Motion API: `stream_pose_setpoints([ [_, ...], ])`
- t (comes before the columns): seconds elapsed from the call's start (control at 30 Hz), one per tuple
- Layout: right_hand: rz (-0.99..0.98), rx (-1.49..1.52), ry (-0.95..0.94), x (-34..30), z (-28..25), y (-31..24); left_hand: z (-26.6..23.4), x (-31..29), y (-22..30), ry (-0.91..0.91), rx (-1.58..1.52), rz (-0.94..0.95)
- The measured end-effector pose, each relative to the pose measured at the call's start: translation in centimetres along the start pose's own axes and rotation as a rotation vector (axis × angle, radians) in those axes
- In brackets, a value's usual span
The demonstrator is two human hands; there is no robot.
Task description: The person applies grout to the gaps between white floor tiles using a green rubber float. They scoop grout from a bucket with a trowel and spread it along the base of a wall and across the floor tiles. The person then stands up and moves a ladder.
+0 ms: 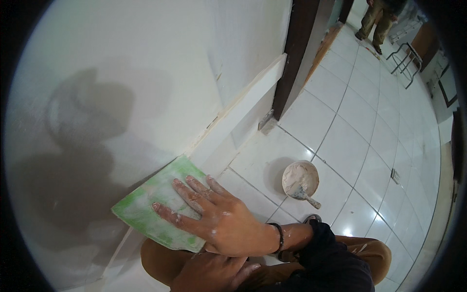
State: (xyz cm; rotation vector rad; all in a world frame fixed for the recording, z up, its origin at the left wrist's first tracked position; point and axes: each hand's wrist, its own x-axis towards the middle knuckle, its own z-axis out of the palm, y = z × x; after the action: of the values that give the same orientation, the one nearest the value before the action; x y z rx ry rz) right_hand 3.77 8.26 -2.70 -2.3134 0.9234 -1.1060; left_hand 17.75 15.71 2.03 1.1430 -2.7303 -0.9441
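Observation:
My right hand (228, 221), dusted with white and wearing a dark bracelet, holds a flat green plastic putty spreader (170, 194) smeared with white. Its fingers spread across the upper face, and the thumb is mostly hidden near the bottom edge. The spreader's far edge meets the white wall (185, 78) just above the white skirting strip (238, 107). Below the right hand, my left hand (209, 272) lies close to my bent knee with a finger stretched out. Part of it is hidden behind the right hand, and I see nothing in it.
On the white tiled floor stands a round bowl (286, 177) of pale putty with a putty knife (306, 197) in it. A dark door frame (296, 58) rises beyond the skirting. Farther back are a person's legs (377, 24) and a metal-legged stool (406, 61).

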Motion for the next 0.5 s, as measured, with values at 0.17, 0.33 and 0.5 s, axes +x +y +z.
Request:
stream_pose_setpoints([
  [0.17, -0.128, 0.355, -0.030, -1.2, -4.3, 2.2, -0.6, 0.0, 0.8, 0.117, -0.001, 0.025],
  [0.33, -0.241, 0.114, 0.353, -5.0, 0.2, 9.2, -1.7, 0.8, 0.7, 0.140, -0.002, 0.037],
  [0.5, 0.007, 0.091, 0.489, -3.9, 5.1, 13.1, -1.0, 1.2, 0.2, 0.142, -0.038, 0.055],
])
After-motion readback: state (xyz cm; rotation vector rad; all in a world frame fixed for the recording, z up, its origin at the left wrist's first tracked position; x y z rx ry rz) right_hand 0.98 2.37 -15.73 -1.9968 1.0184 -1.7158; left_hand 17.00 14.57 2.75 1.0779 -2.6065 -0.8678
